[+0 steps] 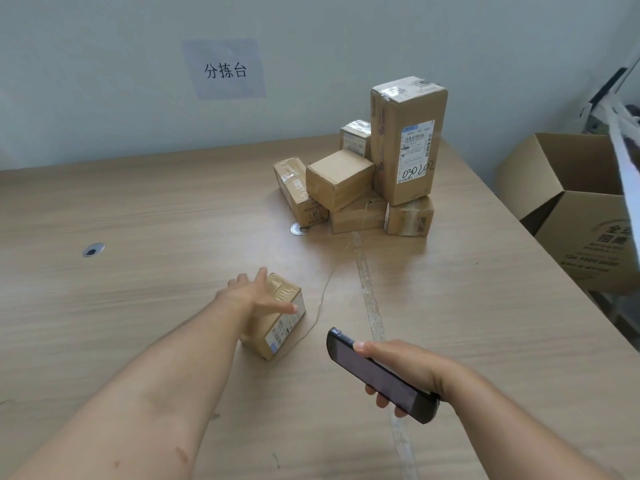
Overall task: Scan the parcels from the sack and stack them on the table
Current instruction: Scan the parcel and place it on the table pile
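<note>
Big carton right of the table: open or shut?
Open. The carton has its top flaps standing up, and its dark inside shows. What it holds, cannot tell.

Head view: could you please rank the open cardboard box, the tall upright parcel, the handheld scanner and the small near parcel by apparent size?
1. open cardboard box, though partly cut off
2. tall upright parcel
3. handheld scanner and small near parcel: they look alike, and the scanner is nearer the camera, so unranked
</note>
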Tool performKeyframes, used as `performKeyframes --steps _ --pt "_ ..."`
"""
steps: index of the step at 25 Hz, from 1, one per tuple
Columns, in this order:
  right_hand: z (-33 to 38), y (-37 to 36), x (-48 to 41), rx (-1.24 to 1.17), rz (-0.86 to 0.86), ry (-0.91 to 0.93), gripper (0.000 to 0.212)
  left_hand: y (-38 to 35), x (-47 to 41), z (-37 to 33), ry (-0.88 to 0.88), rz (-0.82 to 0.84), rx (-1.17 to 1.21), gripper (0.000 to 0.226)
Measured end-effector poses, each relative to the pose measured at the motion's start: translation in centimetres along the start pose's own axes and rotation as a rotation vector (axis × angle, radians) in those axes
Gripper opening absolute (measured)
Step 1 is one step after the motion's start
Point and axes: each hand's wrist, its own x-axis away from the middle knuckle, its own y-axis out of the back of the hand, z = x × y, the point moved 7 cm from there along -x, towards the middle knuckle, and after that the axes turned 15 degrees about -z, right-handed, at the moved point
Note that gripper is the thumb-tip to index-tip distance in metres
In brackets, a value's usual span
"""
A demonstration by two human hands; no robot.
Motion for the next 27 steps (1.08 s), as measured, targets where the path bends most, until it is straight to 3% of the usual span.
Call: performKeyframes --steps 5,7,10,12,17,22,25,27 --pt "-0.2 1.5 -0.9 -0.03 -0.031 -0.028 0.064 -0.2 -1.9 -5.1 -0.135 -0.122 -0.124 0.08" --pt "-0.2 2.2 -1.5 -0.032 -0.041 -0.027 0.062 0.9 -2.4 -5.1 -0.051 -0.189 0.102 0.078" --pt "0.7 2.0 -1.8 -0.036 -0.037 -0.004 0.052 3.3 -2.3 -3.5 0.096 -0.296 0.72 0.101" --pt "1.6 1.3 -2.0 -0.035 -0.017 0.019 0.048 4.1 -1.5 -1.2 0.124 -0.36 0.919 0.105" --pt "2.8 -0.9 -2.1 -0.018 0.037 0.062 0.046 -1.2 0.5 5.7 0.173 -0.113 0.647 0.106" --pt "1.7 -2.1 -2.1 0.004 0.058 0.042 0.051 -3.9 1.6 7.7 0.234 0.033 0.64 0.157" --pt "1.2 -2.1 -2.0 0.013 0.049 0.025 0.05 -3.2 1.3 6.6 0.12 -0.015 0.69 0.149" --pt "1.1 -1.9 -2.0 0.015 0.044 0.027 0.05 -2.9 1.1 6.1 0.012 -0.059 0.569 0.137"
